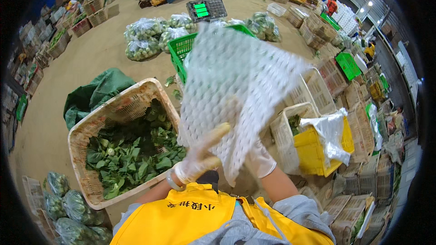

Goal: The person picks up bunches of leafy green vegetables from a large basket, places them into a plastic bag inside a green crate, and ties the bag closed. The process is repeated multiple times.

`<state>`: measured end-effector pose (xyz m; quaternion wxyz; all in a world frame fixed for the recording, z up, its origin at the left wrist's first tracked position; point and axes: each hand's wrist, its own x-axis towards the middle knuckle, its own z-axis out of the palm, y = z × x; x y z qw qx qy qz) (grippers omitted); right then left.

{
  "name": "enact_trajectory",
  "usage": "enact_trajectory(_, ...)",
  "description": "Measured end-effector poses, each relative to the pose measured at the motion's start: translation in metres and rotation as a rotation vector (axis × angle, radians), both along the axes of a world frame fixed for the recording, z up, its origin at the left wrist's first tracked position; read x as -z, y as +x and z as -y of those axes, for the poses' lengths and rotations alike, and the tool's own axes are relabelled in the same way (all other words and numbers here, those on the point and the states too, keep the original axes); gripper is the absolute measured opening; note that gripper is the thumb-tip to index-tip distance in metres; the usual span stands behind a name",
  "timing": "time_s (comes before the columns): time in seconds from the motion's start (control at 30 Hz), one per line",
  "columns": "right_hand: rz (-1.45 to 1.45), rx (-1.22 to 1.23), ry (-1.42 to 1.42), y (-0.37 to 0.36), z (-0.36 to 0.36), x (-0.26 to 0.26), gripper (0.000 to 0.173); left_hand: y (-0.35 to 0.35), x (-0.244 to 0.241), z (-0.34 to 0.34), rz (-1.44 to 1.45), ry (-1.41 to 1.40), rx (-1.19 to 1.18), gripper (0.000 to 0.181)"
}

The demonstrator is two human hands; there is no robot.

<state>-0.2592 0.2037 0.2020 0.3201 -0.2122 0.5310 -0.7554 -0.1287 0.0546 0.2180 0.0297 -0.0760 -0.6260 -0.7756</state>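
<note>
A white, translucent perforated plastic sheet or bag [218,85] is spread in the air before me, blurred by motion. My right hand [261,158], in a pale thin glove, goes behind its lower right edge; the fingers are mostly hidden by the plastic, which appears to hang from that hand. At the sheet's lower left is my left hand [197,160], gloved too, with forefinger and thumb apart and no plastic clearly between them. Left of that hand stands a large, stained white plastic crate [75,163], with leafy green vegetables [133,163] in its bottom.
Behind the sheet are a green plastic crate [178,52] and a scale display [206,9]. Bagged round vegetables [143,39] stand on the floor. A yellow crate [308,151] with plastic over it sits right. Green cloth [97,93] lies beyond the white crate. People are in the far right background.
</note>
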Motion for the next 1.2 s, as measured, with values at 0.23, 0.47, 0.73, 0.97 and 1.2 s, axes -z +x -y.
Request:
enact_trajectory(0.23,-0.098,0.256,-0.096,-0.215,-0.01,-0.064,0.049,-0.097,0.052,0.054,0.012,0.166,-0.751,0.03)
enact_trajectory(0.47,0.046,0.06,-0.427,-0.348,0.1,-0.095,0.04,-0.26,0.059,0.13,0.019,0.004,-0.827,0.024)
enact_trajectory(0.73,-1.096,-0.059,-0.001,-0.471,0.289,0.107,0.035,-0.447,0.236,0.219,0.512,-0.583,-0.786,0.044)
enact_trajectory(0.97,-1.652,-0.428,0.83,-0.513,0.225,0.249,0.065,-0.462,0.24,0.285,1.056,-0.82,-1.098,0.081)
enact_trajectory(1.2,-1.197,-0.664,0.608,-0.538,0.234,0.241,0.105,-0.477,0.169,0.264,1.039,-1.615,-0.794,0.071)
